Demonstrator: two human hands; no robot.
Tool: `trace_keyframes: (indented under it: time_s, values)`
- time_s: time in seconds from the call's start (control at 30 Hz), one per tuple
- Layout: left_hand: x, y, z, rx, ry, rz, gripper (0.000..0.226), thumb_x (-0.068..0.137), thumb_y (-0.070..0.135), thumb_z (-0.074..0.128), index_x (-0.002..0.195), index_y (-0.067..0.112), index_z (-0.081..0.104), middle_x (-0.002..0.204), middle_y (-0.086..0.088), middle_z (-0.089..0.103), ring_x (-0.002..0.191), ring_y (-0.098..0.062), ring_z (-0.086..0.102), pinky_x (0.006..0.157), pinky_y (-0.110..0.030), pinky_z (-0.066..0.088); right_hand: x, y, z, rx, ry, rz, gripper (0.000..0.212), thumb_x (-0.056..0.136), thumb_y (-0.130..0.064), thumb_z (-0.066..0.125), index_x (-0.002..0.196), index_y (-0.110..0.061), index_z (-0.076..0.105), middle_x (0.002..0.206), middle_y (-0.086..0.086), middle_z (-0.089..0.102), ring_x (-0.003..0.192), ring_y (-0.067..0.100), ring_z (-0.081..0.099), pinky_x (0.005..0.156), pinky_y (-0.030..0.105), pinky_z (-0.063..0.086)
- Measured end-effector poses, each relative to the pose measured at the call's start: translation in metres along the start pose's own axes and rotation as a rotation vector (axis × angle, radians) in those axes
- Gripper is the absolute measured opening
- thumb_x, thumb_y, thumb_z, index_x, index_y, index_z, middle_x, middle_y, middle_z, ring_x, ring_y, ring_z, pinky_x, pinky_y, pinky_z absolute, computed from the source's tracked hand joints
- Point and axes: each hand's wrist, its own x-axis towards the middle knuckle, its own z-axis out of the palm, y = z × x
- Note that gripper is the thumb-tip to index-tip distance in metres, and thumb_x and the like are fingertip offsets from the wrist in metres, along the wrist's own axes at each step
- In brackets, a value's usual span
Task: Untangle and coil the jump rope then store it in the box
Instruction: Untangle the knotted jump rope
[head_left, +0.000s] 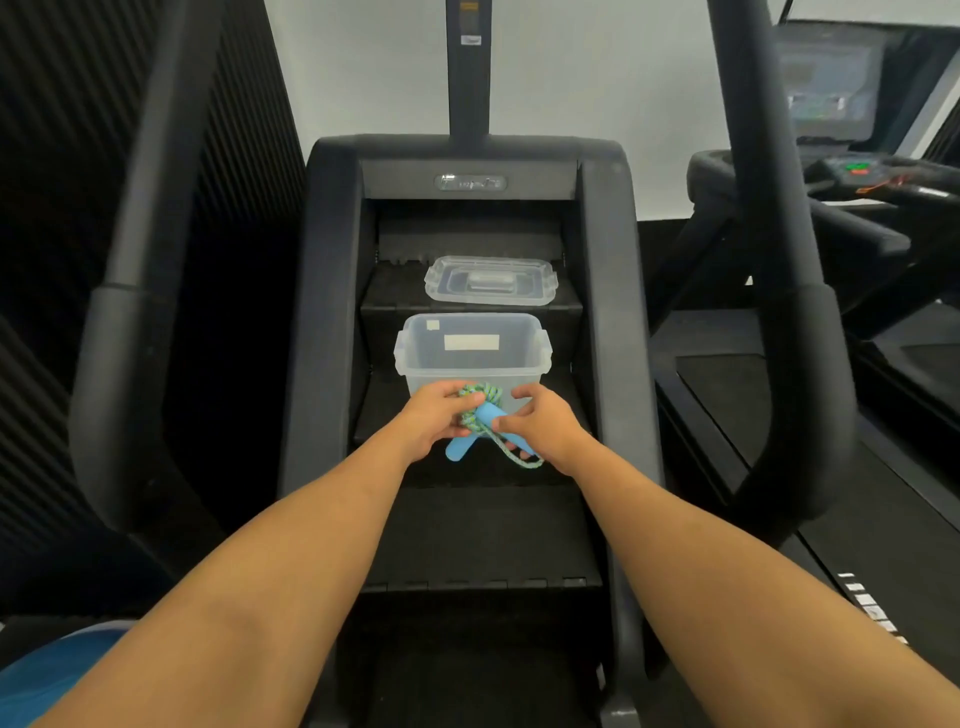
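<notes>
A jump rope (483, 410) with a green-and-blue braided cord and light blue handles is bunched between both hands, just in front of the clear plastic box (415, 358). My left hand (436, 418) grips the bundled cord from the left. My right hand (540, 421) pinches one blue handle with thumb and fingers. A loop of cord hangs below the right hand, and the second blue handle pokes out downward. The box stands without its lid on a step of the stair machine, holding nothing.
The box's clear lid (491, 280) lies on the step above. Black side rails (322, 312) of the stair machine flank the steps, with thick handlebars (779, 260) on both sides. A treadmill (857, 171) stands to the right.
</notes>
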Motion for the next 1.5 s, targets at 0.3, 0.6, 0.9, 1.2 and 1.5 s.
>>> trace_keyframes:
  time_s: [0.3,0.6,0.9,1.2,1.5]
  values:
    - [0.003,0.008,0.023,0.088,-0.099,0.032,0.026,0.098,0.023,0.07,0.124,0.02,0.07,0.116,-0.003,0.077,0.103,-0.019,0.074,0.085,-0.036,0.06,0.001,-0.006,0.001,-0.333,0.072,-0.225,0.07,0.088,-0.018,0.078,0.147,-0.015,0.041,0.128,0.011,0.056,0.106,0.021,0.057,0.09,0.033,0.049]
    - [-0.001,0.017,0.009,-0.07,-0.068,-0.087,0.029,0.095,0.025,0.073,0.122,0.013,0.072,0.117,-0.009,0.076,0.099,-0.02,0.072,0.066,-0.025,0.055,0.002,0.0,-0.023,0.419,-0.138,-0.026,0.052,0.088,-0.029,0.081,0.134,-0.015,0.06,0.126,0.014,0.068,0.112,0.025,0.07,0.099,0.046,0.057]
    - [-0.005,0.022,0.023,-0.285,-0.251,-0.09,0.036,0.1,0.024,0.068,0.132,0.007,0.067,0.127,-0.017,0.07,0.114,-0.028,0.07,0.103,-0.044,0.055,-0.002,0.0,-0.016,0.273,-0.144,0.027,0.062,0.093,-0.067,0.056,0.136,-0.023,0.051,0.128,0.001,0.066,0.115,0.023,0.064,0.093,0.041,0.051]
    - [-0.002,0.033,0.007,-0.317,-0.094,-0.095,0.036,0.097,0.033,0.071,0.127,0.012,0.068,0.114,-0.005,0.075,0.09,-0.018,0.073,0.063,-0.025,0.053,-0.007,0.027,-0.018,0.315,-0.32,0.154,0.038,0.09,-0.032,0.079,0.124,-0.019,0.067,0.095,0.006,0.066,0.079,0.018,0.067,0.08,0.035,0.059]
    - [0.004,0.021,0.0,-0.057,0.011,-0.091,0.044,0.086,0.011,0.081,0.126,0.017,0.065,0.118,-0.008,0.076,0.095,-0.019,0.073,0.064,-0.027,0.054,-0.002,0.027,-0.026,-0.018,-0.255,0.122,0.029,0.093,-0.019,0.071,0.121,-0.014,0.066,0.09,0.006,0.06,0.074,0.017,0.055,0.063,0.027,0.048]
